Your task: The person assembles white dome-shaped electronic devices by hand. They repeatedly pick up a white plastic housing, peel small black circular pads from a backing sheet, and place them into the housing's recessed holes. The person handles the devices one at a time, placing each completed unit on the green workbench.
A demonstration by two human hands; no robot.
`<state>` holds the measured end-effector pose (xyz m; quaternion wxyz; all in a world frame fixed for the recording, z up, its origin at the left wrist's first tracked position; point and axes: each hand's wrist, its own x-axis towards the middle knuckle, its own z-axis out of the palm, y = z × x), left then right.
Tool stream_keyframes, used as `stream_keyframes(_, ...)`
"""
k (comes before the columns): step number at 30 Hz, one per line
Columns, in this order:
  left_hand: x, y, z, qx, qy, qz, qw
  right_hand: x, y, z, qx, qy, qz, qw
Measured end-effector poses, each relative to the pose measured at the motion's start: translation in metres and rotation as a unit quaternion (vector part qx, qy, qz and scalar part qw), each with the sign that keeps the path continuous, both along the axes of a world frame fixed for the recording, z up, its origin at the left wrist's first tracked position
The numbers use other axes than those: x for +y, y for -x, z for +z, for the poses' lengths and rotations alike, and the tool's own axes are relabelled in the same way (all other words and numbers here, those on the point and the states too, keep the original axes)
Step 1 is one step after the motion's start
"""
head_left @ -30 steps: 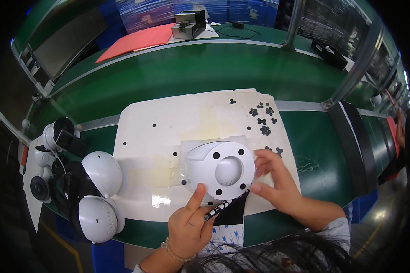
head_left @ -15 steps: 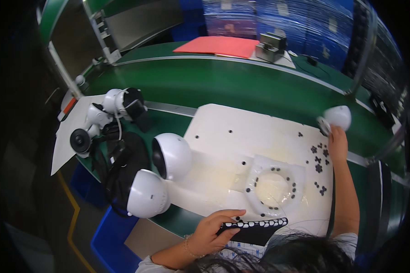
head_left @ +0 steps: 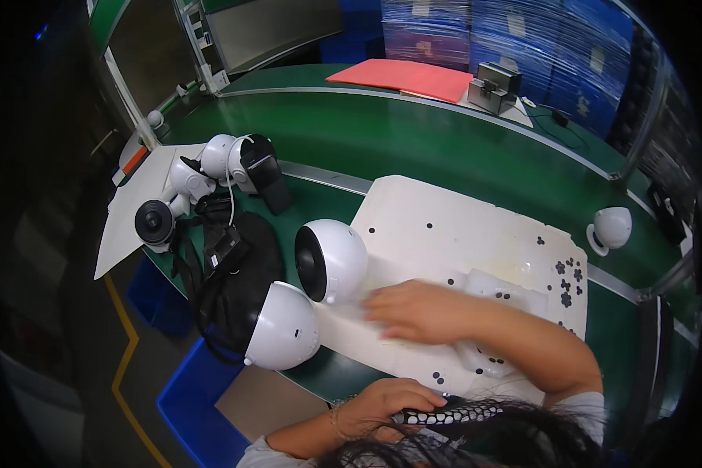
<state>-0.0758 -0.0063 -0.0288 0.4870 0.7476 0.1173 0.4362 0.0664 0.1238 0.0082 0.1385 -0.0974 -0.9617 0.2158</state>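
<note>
Leftmost is the lower white dome [head_left: 283, 326], then the upper white dome [head_left: 331, 261] on the table [head_left: 320, 204], its axis running roughly 9 to 3, dark face toward 9. Left hand [head_left: 390, 402] is further off, about 5 o'clock from that upper one, fingers curled round a black strip with white dots [head_left: 452, 413]. Right hand [head_left: 413, 312] is way nearer, dome at its 10 o'clock, blurry fingers stretched out, apparently empty, can't tell if they're touching
</note>
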Motion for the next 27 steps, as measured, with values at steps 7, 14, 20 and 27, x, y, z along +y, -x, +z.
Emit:
stream_keyframes(7, -0.001, -0.009, 0.007, 0.021, -0.022, 0.008, 1.000, -0.006, 0.050, -0.012, 0.013, -0.168, -0.138, 0.976)
stream_keyframes(14, -0.003, -0.003, 0.007, 0.080, -0.001, 0.021, 0.997, -0.014, -0.033, 0.053, 0.192, 0.026, -0.321, 0.927)
stream_keyframes(20, -0.014, -0.018, 0.020, 0.029, 0.152, 0.081, 0.985, -0.074, -0.146, 0.066, 0.381, 0.422, -0.416, 0.710)
stream_keyframes(27, -0.008, -0.052, 0.046, 0.023, 0.178, 0.196, 0.964, -0.104, -0.156, 0.044, 0.238, 0.156, -0.536, 0.795)
